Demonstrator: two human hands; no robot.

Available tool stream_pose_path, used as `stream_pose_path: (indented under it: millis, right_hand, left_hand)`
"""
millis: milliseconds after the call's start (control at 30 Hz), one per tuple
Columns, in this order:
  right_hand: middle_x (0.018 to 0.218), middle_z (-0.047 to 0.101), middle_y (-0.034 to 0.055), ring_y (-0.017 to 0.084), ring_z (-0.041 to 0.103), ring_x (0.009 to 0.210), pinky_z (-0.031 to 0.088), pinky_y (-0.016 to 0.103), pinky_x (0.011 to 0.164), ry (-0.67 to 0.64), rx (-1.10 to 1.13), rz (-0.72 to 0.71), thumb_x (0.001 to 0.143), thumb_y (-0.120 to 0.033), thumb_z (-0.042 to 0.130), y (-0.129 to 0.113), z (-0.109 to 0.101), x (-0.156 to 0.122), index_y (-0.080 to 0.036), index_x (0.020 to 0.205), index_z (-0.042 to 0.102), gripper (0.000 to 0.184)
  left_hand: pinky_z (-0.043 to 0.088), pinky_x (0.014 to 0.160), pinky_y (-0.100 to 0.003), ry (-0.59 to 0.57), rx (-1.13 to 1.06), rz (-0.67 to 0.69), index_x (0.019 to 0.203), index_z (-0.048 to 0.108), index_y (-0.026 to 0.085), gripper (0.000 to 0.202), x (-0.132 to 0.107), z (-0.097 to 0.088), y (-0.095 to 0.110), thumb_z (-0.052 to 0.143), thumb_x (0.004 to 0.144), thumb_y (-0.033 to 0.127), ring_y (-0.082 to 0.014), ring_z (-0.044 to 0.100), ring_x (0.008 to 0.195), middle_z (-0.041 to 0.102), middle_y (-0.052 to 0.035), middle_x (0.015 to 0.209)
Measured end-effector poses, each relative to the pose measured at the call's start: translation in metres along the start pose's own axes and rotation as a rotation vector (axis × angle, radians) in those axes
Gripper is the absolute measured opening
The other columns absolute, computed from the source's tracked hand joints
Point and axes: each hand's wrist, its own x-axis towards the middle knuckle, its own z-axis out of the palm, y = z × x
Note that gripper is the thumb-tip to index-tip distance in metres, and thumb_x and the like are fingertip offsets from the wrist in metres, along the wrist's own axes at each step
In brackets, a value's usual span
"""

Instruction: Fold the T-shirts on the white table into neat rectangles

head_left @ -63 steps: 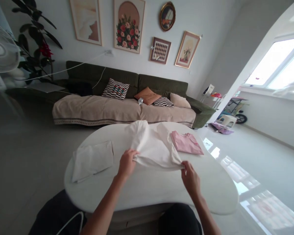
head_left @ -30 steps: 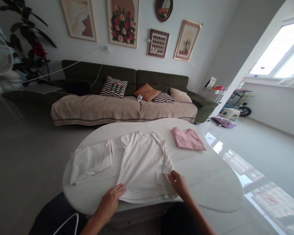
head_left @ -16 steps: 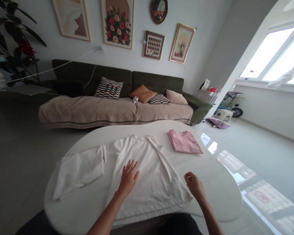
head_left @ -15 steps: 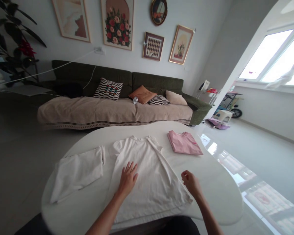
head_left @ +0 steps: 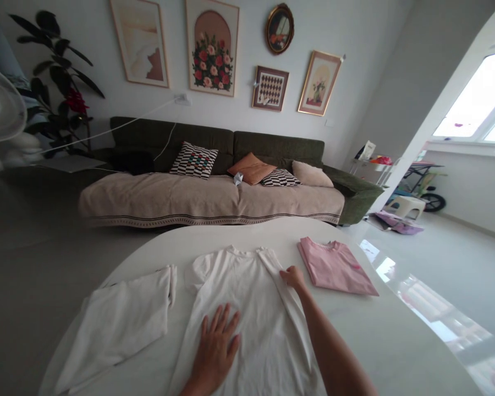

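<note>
A white T-shirt (head_left: 247,297) lies spread flat on the white oval table (head_left: 388,341), its collar pointing away from me. My left hand (head_left: 216,346) rests flat on the shirt's lower middle, fingers spread. My right hand (head_left: 292,276) reaches forward to the shirt's right sleeve and its fingers are closed on the sleeve's folded edge. A folded white garment (head_left: 119,322) lies to the left of the shirt. A folded pink shirt (head_left: 334,265) lies to its right.
Behind the table stands a dark green sofa (head_left: 272,146) with a beige cover and several cushions. A plant (head_left: 61,93) and a fan (head_left: 0,110) are at the left. Framed pictures hang on the wall. A stool (head_left: 404,206) stands on the glossy floor at the right.
The white shirt went from held up to spread flat on the table. My left hand moved onto its middle and my right hand reached forward from the hem to the right sleeve.
</note>
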Motion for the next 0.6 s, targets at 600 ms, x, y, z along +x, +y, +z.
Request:
stream_pose_path:
  millis: [600]
  right_hand:
    - [0.127,0.046,0.0125,0.022,0.043,0.115,0.036,0.031,0.088,0.182,-0.206,-0.223,0.085,-0.021,0.033,-0.026,0.003,-0.049,-0.017,0.120,0.048,0.038]
  left_hand:
    - [0.013,0.104,-0.053,-0.044,-0.043,-0.035,0.134,0.026,0.036,0.048,0.001,-0.009,0.005,0.033,0.087,0.034,-0.0230,0.015,0.133,0.022,0.0013,0.144]
